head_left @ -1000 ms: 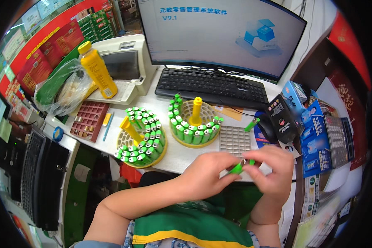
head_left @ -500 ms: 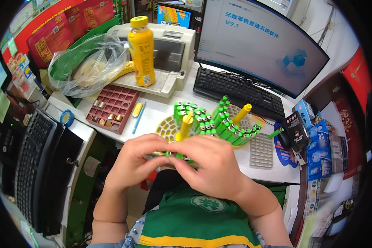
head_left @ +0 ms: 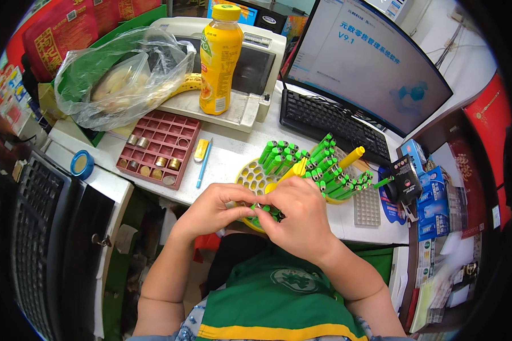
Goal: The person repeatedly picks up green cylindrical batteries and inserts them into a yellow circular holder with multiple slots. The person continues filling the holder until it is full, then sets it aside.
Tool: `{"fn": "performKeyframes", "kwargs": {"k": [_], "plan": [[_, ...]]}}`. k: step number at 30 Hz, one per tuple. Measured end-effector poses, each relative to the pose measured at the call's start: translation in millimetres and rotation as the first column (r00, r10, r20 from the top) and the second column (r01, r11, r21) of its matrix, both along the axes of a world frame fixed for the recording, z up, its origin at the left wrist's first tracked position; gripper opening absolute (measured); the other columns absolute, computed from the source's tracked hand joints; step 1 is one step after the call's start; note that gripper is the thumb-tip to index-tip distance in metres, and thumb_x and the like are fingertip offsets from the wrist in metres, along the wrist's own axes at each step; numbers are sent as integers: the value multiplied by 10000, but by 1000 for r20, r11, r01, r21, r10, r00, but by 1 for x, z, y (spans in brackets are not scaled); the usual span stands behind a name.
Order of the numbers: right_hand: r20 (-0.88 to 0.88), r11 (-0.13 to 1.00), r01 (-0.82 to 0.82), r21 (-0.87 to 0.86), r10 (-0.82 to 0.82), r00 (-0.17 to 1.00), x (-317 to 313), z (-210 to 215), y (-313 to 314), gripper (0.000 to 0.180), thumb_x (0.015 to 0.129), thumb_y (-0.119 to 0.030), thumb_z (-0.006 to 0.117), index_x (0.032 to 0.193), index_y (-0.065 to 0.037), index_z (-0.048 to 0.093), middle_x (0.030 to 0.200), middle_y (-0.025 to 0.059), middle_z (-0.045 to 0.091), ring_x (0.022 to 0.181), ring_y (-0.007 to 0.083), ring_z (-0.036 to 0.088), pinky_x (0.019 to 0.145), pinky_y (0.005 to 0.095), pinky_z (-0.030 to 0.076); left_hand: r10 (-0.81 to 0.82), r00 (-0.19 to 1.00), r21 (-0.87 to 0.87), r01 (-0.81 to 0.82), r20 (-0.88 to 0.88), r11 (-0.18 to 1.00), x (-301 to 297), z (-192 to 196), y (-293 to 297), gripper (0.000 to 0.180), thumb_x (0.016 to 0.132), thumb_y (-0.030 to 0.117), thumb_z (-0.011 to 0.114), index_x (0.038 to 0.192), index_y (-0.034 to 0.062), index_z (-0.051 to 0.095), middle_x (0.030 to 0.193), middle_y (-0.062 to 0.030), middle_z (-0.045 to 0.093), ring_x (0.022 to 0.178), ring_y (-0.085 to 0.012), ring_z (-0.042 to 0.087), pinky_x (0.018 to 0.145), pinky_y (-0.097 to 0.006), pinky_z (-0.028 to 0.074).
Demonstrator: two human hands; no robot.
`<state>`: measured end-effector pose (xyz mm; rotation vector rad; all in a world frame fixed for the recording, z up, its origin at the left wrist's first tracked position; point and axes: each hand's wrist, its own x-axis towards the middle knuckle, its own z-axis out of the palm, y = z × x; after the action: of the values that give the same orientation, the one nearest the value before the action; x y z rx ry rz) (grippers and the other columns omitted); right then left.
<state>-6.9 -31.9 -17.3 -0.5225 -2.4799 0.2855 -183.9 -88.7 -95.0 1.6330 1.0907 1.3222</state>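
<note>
Both hands meet over the near edge of a round yellow rack (head_left: pixel 249 177) with many holes. The fingertips of my left hand (head_left: pixel 219 207) and my right hand (head_left: pixel 296 207) pinch together on a small lighter (head_left: pixel 258 206); mostly its metal top shows. Several slim green lighters (head_left: pixel 279 156) with metal and black tops stand in the rack, around its yellow post (head_left: pixel 287 173). To the right is a second rack with a yellow post (head_left: pixel 351 157), also bearing green lighters (head_left: pixel 338 184). My fingers and palms hide part of the near holes.
A red coin tray (head_left: pixel 159 145), yellow eraser (head_left: pixel 201 149) and blue pen (head_left: pixel 205 163) lie left. Behind stand a juice bottle (head_left: pixel 220 62), plastic bag (head_left: pixel 119 85) and printer (head_left: pixel 253 108). A keyboard (head_left: pixel 330 122), monitor (head_left: pixel 364 62), grey grid tray (head_left: pixel 367 209) and boxes (head_left: pixel 432 199) are at right.
The view has shifted, so the table items appear moved. My hands stay together at the near rack, still pinching the lighter; they sit slightly more to the right in the picture.
</note>
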Motion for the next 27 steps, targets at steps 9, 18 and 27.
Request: {"fn": "performKeyframes", "kwargs": {"k": [9, 18, 27], "plan": [[30, 999, -35, 12, 34, 999, -3, 5, -2, 123, 644, -74, 727, 708, -25, 634, 691, 103, 598, 758, 271, 568, 681, 392, 455, -25, 998, -8, 24, -57, 1000, -3, 4, 2, 245, 773, 38, 713, 1018, 33, 704, 903, -129, 703, 826, -242, 677, 759, -316, 517], [122, 998, -51, 43, 45, 992, -6, 15, -2, 79, 656, -49, 703, 674, -15, 633, 665, 105, 580, 729, 273, 547, 683, 372, 466, 9, 999, -53, -11, -38, 999, 0, -1, 2, 241, 760, 49, 725, 998, 25, 704, 879, -129, 710, 795, -239, 688, 737, -309, 522], [190, 994, -63, 84, 46, 981, -11, 8, -8, 62, 662, -26, 665, 718, -15, 641, 681, 97, 580, 760, 259, 543, 692, 353, 466, -23, 997, 14, 24, -72, 1000, -5, -6, 4, 193, 753, 63, 722, 930, 4, 672, 834, -120, 676, 774, -288, 644, 730, -344, 508]]}}
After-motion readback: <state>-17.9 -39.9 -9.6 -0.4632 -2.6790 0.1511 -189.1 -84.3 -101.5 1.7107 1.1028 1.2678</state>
